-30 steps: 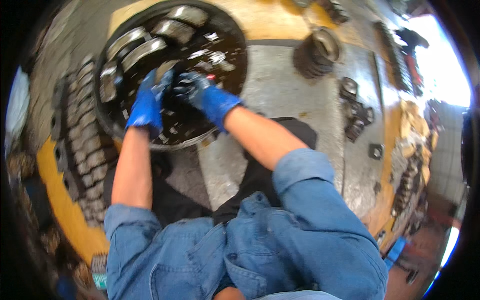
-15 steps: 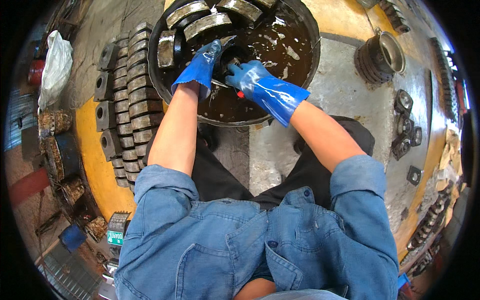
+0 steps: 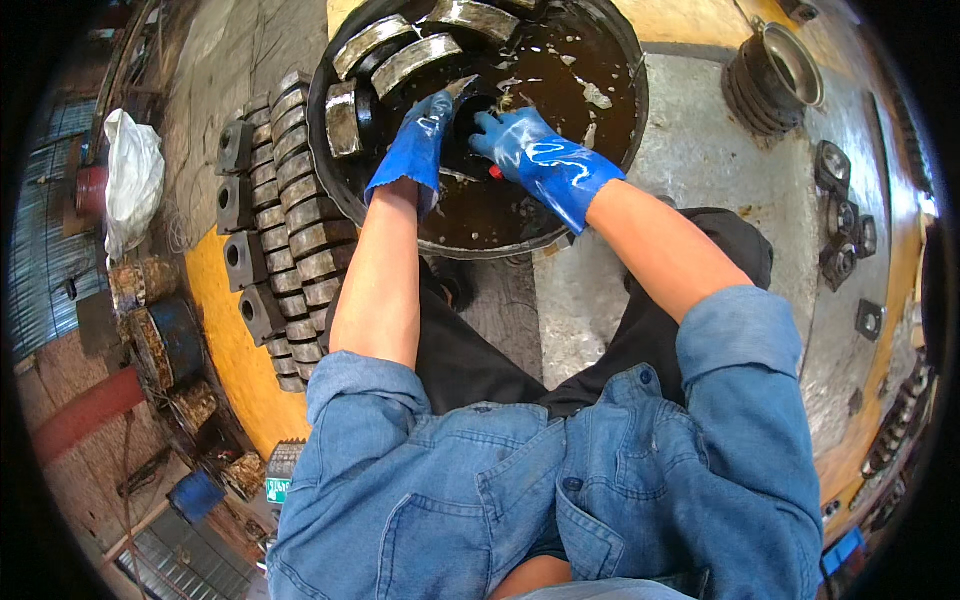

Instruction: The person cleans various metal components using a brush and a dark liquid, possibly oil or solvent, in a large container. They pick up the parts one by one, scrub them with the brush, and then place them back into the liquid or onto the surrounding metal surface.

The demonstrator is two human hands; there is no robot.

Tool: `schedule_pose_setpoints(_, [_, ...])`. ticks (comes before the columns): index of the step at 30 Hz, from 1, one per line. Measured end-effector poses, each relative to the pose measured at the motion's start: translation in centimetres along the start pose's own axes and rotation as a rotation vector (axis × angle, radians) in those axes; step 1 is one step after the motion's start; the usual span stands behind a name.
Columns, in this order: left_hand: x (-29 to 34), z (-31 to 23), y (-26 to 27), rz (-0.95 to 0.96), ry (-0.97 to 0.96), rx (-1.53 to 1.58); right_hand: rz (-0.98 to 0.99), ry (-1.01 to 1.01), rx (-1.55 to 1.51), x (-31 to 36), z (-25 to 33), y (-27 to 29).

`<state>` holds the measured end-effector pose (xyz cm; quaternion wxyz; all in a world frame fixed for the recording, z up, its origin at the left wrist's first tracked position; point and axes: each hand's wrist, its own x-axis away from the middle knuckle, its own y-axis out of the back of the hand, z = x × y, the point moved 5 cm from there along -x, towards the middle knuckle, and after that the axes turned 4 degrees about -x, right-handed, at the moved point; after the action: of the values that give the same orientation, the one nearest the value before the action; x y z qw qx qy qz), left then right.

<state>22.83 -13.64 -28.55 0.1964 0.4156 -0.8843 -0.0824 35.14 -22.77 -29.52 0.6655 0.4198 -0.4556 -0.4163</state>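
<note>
Both my hands wear blue rubber gloves and work over a round black tub (image 3: 497,248) of dark brown, foam-flecked liquid. My left hand (image 3: 425,125) is closed on the edge of a curved metal half-ring (image 3: 464,124), holding it tilted at the liquid. Opposite it, my right hand (image 3: 518,140) closes around a brush with a red handle end (image 3: 495,172). Its pale, frayed tip shows beyond the fingers, near the half-ring's inner side. The glove hides most of the handle. Several thick curved metal segments (image 3: 416,64) lie at the tub's far left.
Left of the tub stand stacked rows of curved metal segments (image 3: 310,210) and square blocks with holes (image 3: 245,260). A metal ring-shaped housing (image 3: 775,80) sits at the far right, with small flanged parts (image 3: 838,215) nearer. A white plastic bag (image 3: 133,180) lies far left.
The whole view has shifted, so the scene sits slightly further right. My right hand and the brush have moved a little up along the half-ring; my left hand keeps its hold.
</note>
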Motion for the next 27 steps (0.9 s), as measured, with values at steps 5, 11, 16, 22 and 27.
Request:
schedule_pose_setpoints(5, [0.6,-1.1,-0.6,-0.009,0.005,-0.08,-0.038,-0.161,-0.195,-0.5,-0.7,-1.0])
schedule_pose_setpoints(11, [-0.3,0.0,0.0,-0.021,-0.01,-0.129,-0.026,-0.073,-0.346,-0.4,-1.3,-0.8])
schedule_pose_setpoints(16, [1.8,-2.9,-1.0,-0.02,0.067,0.021,-0.149,0.189,0.066,1.1,0.4,0.5])
schedule_pose_setpoints(22, [1.7,-2.3,-0.8,-0.003,0.077,-0.007,-0.146,0.082,0.024,0.3,0.0,1.4])
schedule_pose_setpoints(27, [1.4,-2.3,-0.6,-0.032,0.04,-0.082,-0.273,-0.127,-0.428,0.3,-2.8,-0.8])
